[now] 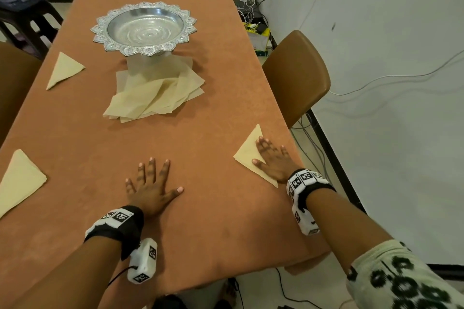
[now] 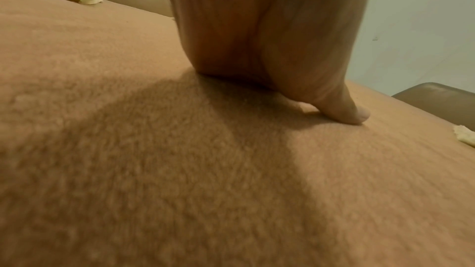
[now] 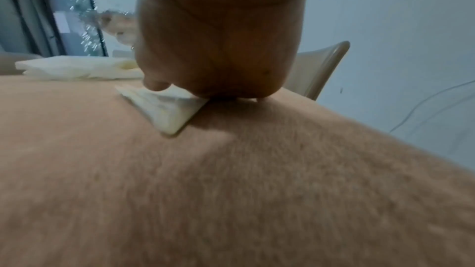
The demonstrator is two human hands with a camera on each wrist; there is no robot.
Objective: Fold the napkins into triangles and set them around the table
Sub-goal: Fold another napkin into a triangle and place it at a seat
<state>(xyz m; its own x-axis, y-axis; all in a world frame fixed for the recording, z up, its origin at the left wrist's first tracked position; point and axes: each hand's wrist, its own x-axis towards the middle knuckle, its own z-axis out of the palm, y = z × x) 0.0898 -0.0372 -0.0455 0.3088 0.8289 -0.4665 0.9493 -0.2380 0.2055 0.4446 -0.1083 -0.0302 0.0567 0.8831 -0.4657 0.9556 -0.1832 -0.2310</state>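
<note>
Head: right hand [image 1: 272, 159] flat on folded napkin [image 1: 247, 152]; left hand [image 1: 150, 184] splayed on table [image 1: 213, 208].

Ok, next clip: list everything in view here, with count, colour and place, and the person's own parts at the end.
folded napkins: three, cream triangles; far left, near left edge, near right under the right hand
napkin pile: one loose stack, cream, mid-table in front of the bowl
bowl: one, silver pedestal with scalloped rim, far centre
table: one, orange cloth
chairs: one brown at the right side, another partly seen at the left
stool: one, dark, far left
cables: several, on the floor at the far right
left hand: flat on the bare cloth, fingers spread
right hand: flat, pressing the near right triangle
wristbands: two, black and white markers, one per wrist
</note>
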